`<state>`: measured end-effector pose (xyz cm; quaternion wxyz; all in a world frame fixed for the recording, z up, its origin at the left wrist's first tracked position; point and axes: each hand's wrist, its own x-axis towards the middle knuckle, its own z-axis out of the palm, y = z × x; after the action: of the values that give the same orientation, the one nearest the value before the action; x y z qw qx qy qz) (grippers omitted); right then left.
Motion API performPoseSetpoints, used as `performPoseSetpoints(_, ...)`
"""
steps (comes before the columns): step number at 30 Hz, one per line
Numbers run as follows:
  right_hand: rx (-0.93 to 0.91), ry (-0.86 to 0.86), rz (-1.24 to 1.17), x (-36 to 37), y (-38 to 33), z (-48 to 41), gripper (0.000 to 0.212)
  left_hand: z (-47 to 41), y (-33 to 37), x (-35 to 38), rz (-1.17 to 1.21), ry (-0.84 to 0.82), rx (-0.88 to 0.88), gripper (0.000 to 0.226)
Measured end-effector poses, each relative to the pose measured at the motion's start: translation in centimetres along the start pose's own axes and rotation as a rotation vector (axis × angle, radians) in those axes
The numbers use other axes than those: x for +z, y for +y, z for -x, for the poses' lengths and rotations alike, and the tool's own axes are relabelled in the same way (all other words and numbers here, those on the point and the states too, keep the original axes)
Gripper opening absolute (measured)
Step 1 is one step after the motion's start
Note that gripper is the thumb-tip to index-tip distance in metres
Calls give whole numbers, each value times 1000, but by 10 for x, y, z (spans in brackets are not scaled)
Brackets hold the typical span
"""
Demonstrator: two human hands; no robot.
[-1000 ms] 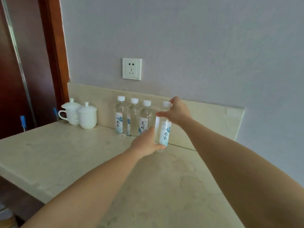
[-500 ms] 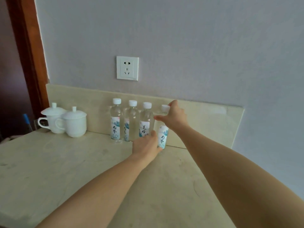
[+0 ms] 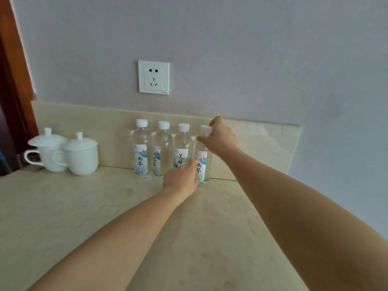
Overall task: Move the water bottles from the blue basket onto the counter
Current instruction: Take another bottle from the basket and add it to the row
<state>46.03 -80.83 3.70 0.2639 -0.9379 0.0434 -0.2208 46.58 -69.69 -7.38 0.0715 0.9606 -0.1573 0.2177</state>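
Three clear water bottles with white caps and blue-white labels [image 3: 141,152] stand in a row on the beige counter [image 3: 84,206], against the backsplash. Another water bottle [image 3: 201,162] stands upright at the right end of the row, close beside its neighbour. My right hand [image 3: 220,139] grips it at the neck, just under the cap. My left hand [image 3: 181,179] holds its lower part at the label and hides the base of the neighbouring bottle. The blue basket is out of view.
Two white lidded cups [image 3: 81,154] stand at the back left of the counter. A wall socket [image 3: 153,77] sits above the bottles. A brown door frame [image 3: 12,80] borders the left. The backsplash [image 3: 262,148] ends at the right.
The bottle in both hands has come down and back, from above the counter into the row beside the third bottle. Both hands have stayed on it.
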Motion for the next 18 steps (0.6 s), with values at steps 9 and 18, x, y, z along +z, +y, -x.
performPoseSetpoints(9,69,-25,22,-11,22,11,53,3,6,-6,98,83,33,26)
performPoseSetpoints(18,155,3,140,-56,79,42,40,-4,81,-30,258,143,217,28)
